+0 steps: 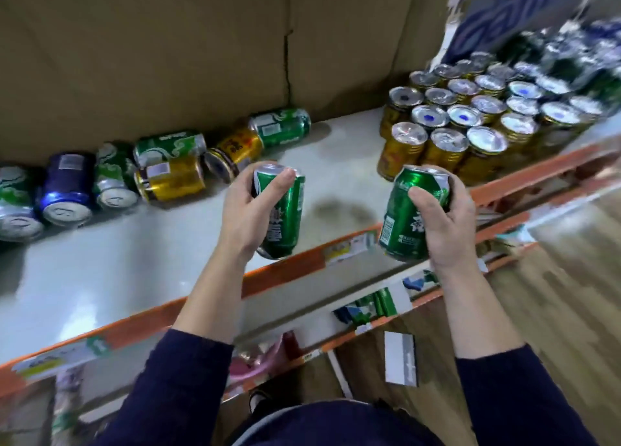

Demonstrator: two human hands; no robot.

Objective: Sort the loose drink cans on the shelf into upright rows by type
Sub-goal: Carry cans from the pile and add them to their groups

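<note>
Nearest the lens, two dark navy sleeves (174, 388) lead to the hands. My left hand (248, 210) wraps a green aluminium drink can (285, 220), thumb across its upper wall; my right hand (447, 224) wraps a second green aluminium can (398, 217), fingers curled round its top. Both cans hang tilted above the front of the pale grey shelf board (134, 264), touching nothing else. I judge them thin-walled, smooth and somewhat slippery, easily dented if squeezed; whether full or empty I cannot tell, so a firm mid-body grasp seems safest. Against the brown cardboard back wall (168, 42) lie the loose cans (171, 177) on their sides: green, gold and one dark blue, touching one another. To the right stands a block of upright gold cans (447, 133); beyond it, blurred, possibly shrink-wrapped green cans (571, 59). An orange shelf rail (285, 272) edges the board, with wooden flooring (554, 294) below. The board looks glossy, so a can set down should slide readily; the free space beside the gold block would take a green row.
</note>
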